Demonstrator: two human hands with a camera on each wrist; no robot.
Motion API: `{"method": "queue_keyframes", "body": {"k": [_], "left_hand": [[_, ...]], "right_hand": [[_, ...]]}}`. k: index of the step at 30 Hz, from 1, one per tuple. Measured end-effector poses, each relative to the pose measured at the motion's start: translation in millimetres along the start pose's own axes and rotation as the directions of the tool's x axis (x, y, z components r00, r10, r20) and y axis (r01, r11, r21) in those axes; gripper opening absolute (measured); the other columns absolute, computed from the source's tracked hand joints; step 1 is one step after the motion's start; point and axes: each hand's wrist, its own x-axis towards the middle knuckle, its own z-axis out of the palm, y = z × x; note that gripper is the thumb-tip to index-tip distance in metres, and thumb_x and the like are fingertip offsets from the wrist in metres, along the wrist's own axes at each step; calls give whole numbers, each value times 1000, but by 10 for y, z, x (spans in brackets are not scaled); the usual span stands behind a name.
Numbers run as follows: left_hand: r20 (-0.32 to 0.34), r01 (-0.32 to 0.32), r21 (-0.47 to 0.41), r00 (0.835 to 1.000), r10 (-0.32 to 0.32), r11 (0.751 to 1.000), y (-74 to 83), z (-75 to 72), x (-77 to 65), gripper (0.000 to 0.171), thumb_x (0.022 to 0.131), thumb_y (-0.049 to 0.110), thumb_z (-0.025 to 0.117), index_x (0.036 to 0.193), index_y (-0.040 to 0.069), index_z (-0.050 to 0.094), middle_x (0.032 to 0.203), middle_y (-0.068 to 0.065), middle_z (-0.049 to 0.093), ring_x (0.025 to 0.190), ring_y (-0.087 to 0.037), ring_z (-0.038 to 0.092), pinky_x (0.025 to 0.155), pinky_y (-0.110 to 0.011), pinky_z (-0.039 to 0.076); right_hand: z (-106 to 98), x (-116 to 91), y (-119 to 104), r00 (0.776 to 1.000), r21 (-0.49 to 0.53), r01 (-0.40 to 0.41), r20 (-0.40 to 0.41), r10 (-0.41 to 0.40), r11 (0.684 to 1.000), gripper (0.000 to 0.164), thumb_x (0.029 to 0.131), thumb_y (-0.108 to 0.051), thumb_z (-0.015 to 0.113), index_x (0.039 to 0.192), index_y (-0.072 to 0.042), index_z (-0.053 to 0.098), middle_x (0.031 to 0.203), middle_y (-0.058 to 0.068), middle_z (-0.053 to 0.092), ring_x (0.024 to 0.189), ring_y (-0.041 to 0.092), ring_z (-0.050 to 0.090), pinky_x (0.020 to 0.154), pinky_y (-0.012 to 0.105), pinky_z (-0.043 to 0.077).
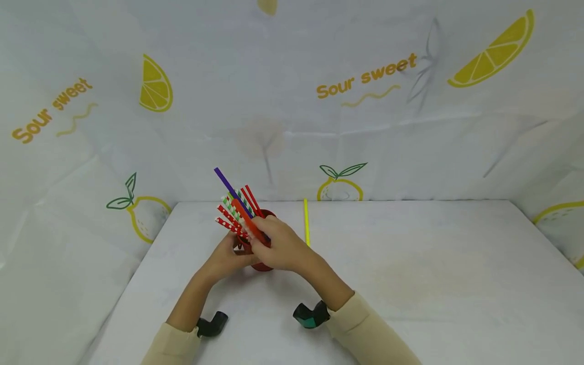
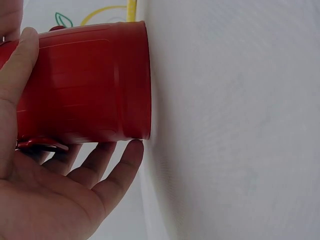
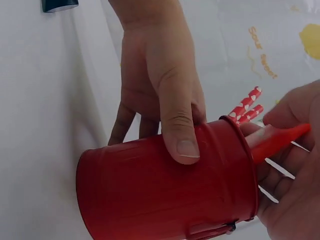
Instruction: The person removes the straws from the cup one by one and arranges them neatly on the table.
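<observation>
A small red metal bucket (image 1: 262, 264) stands upright on the white table, with side handles visible in the wrist views. My left hand (image 1: 228, 261) grips its side, thumb on one face and fingers around the other in the left wrist view. Several drinking straws fan out of the top: a purple straw (image 1: 226, 181), red straws with white dots (image 1: 224, 223), green-striped straws and thin red ones. At the rim my right hand (image 1: 284, 243) holds an orange straw (image 3: 282, 141), its lower part inside the bucket (image 3: 165, 195). Whether the fingers also grip the purple straw is hidden.
A yellow straw (image 1: 306, 220) lies on the table (image 1: 433, 263) to the right of the bucket, partly behind the right forearm. White cloth with lemon prints (image 1: 339, 190) rises behind the table's back edge. A black wrist mount (image 1: 213, 324) sits on the left arm.
</observation>
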Motion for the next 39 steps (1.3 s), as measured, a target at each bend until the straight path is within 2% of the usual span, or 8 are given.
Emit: {"method": "queue_keyframes", "body": {"k": [4, 10, 15, 17, 20, 25, 33, 39], "left_hand": [[7, -5, -8, 1000, 5, 1000, 4, 2, 2, 77, 84, 18, 83, 147, 9, 39, 131, -12, 56, 115, -30, 55, 94, -42, 53], [1, -37, 17, 999, 37, 999, 9, 8, 20, 89, 83, 19, 84, 154, 17, 31, 138, -7, 53, 121, -28, 54, 95, -43, 52], [7, -32, -4, 999, 32, 999, 13, 6, 16, 93, 82, 18, 85, 155, 19, 28, 136, -7, 53, 118, -29, 53, 95, -41, 53], [6, -22, -7, 1000, 22, 1000, 21, 5, 12, 93, 82, 19, 85, 155, 18, 28, 136, -8, 53, 118, -29, 52, 95, -41, 52], [2, -14, -1, 1000, 14, 1000, 30, 5, 5, 93, 81, 23, 86, 154, 17, 30, 138, -7, 52, 123, -28, 52, 98, -43, 51], [14, -27, -19, 1000, 27, 999, 26, 1, 2, 92, 82, 25, 86, 154, 22, 29, 144, -2, 49, 131, -25, 47, 102, -46, 47], [22, -38, -37, 999, 38, 999, 31, -1, -1, 89, 82, 22, 85, 152, 23, 31, 143, -3, 50, 129, -26, 48, 100, -44, 49], [20, -35, -13, 999, 35, 999, 38, 2, 11, 87, 82, 23, 86, 151, 21, 33, 141, -2, 53, 125, -27, 53, 99, -45, 50]], "right_hand": [[21, 9, 11, 999, 21, -5, -50, 6, 1000, 18, 93, -9, 59, 110, -3, 61, 85, 0, 58, 75, 18, 52, 56, 23, 47], [35, 13, 27, 996, 149, -45, -70, 56, 988, 21, 91, -2, 54, 112, -1, 51, 85, 1, 58, 63, 12, 50, 52, 22, 46], [-41, 12, 16, 997, 167, -79, 31, 75, 983, 33, 89, 0, 57, 122, 1, 52, 81, 1, 55, 61, 11, 48, 53, 22, 46], [-78, 11, 12, 994, 158, -76, 88, 63, 984, 31, 87, 3, 57, 117, 0, 53, 80, 3, 53, 63, 11, 48, 55, 22, 46], [-119, 14, 12, 990, 164, -50, 140, 26, 985, 23, 85, 10, 53, 106, -1, 53, 92, 7, 58, 77, 14, 53, 64, 22, 49], [-138, 15, 10, 993, 124, 1, 117, -16, 992, 12, 94, 8, 54, 100, -3, 53, 118, 12, 62, 96, 19, 59, 79, 23, 53], [-122, 1, 8, 996, 15, 32, 80, -33, 999, 17, 93, 1, 68, 86, -10, 57, 87, 3, 65, 77, 15, 57, 66, 21, 51], [-126, -9, -41, 991, -106, 74, 118, -62, 992, 7, 99, -9, 64, 99, -6, 57, 82, 0, 62, 69, 11, 54, 64, 18, 50]]}}
